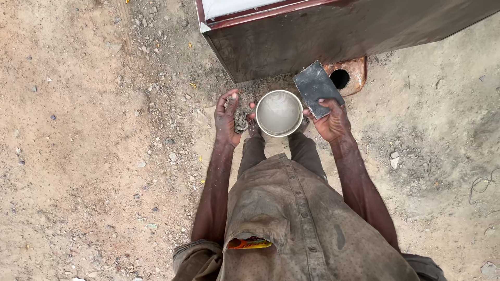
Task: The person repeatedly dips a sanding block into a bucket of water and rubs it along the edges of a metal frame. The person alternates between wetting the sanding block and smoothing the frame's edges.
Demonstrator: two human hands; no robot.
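Hands at work over bare, stony ground (78, 130), seen from the wearer's head. Left hand (227, 118) half curled, fingers bent round a grey clump of wet mortar (240, 120) held against the palm. Right hand (332, 120) closed on the lower edge of a flat, dark rectangular float (314, 86), thumb on top, blade tilted up and away toward the base of a dark red metal cabinet (333, 36). Between both hands, a round metal bowl (279, 113) of smooth grey slurry, sitting low near the feet, just in front of the cabinet's lower edge; whether resting on the ground or on the feet, impossible to tell. Behind the float, a rusty plate with a round hole (341, 78), at the foot of the cabinet and partly hidden. Below, a dusty buttoned shirt (291, 224) and trousers, streaked grey. Risks from here, by judgement only: mortar in so loose a grasp likely to crumble or slip onto the dirt and pick up grit; float held only by one edge and apt to twist or drop into the bowl, splashing slurry; bowl set close to the feet and easily tipped by a shift of stance; loose stones underfoot apt to unsettle a bent-over posture.
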